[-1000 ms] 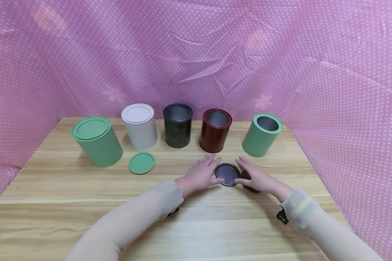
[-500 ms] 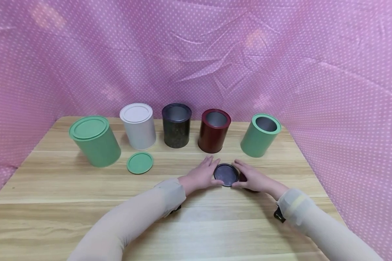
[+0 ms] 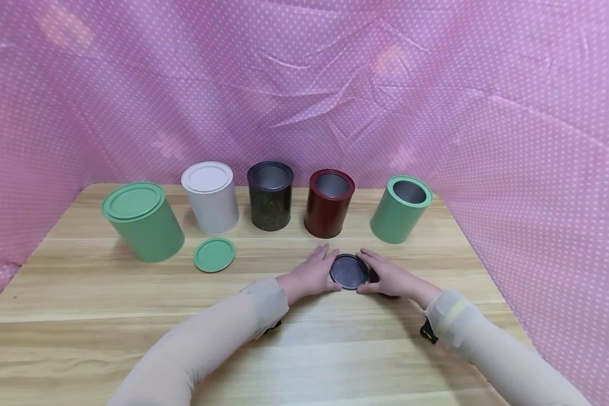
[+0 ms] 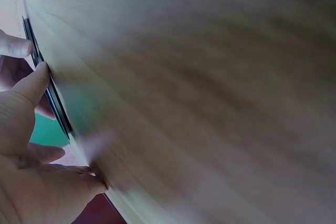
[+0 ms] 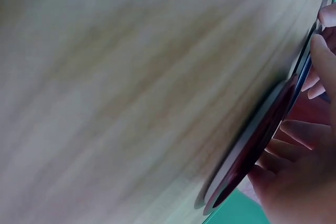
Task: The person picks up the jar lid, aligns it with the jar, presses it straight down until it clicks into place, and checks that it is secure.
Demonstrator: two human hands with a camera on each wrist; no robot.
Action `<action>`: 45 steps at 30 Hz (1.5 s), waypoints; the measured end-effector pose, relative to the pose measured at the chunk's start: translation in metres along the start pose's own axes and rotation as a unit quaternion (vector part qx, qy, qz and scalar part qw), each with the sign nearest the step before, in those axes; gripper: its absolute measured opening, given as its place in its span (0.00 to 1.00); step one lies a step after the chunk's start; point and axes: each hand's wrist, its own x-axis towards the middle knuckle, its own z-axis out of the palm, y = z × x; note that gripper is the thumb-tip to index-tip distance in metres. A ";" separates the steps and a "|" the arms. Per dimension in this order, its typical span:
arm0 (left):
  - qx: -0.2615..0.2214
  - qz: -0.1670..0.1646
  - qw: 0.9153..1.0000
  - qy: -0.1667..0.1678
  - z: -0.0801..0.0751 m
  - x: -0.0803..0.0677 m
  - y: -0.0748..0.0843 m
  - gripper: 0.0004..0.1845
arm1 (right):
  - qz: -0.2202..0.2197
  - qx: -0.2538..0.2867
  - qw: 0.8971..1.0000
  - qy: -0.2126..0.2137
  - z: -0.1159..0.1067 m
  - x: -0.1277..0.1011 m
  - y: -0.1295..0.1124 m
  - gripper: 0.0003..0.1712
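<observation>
Where the pink dotted cloth hangs all around, a wooden table holds a row of round cans. A dark round lid lies flat on the table between both hands. The left hand touches its left edge and the right hand touches its right edge, fingers nearly straight. A dark red lid lies under the right hand. I can read no words anywhere.

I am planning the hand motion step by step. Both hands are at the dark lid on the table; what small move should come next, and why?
Probably pinch and lift the dark lid. The left hand and right hand already touch its opposite edges, it lies flat, and the dark tin behind stands open.
</observation>
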 end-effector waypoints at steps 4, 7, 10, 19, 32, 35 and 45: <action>-0.005 0.004 1.000 0.004 0.000 0.000 0.000 0.44 | 0.001 -0.004 1.000 0.001 0.000 0.000 -0.001 0.48; -0.005 0.005 1.000 0.008 -0.001 0.000 0.000 0.42 | -0.001 -0.007 1.000 0.006 0.001 0.001 -0.001 0.48; -0.003 0.006 1.000 0.010 -0.001 0.001 0.000 0.41 | -0.001 -0.010 1.000 0.010 0.001 0.001 -0.002 0.47; 0.010 0.007 1.000 -0.002 -0.003 0.005 -0.003 0.40 | 0.003 -0.005 1.000 0.019 0.001 0.004 -0.006 0.46; 0.042 0.004 0.999 -0.022 -0.014 0.005 0.001 0.41 | 0.000 -0.008 1.000 0.028 0.002 0.008 -0.005 0.45; 0.051 0.001 0.998 -0.022 -0.016 0.005 0.001 0.41 | 0.000 -0.008 1.000 0.028 0.001 0.008 -0.005 0.45; 0.036 -0.003 0.999 -0.024 -0.018 0.007 -0.002 0.41 | 0.001 -0.002 1.000 0.028 0.002 0.007 -0.006 0.46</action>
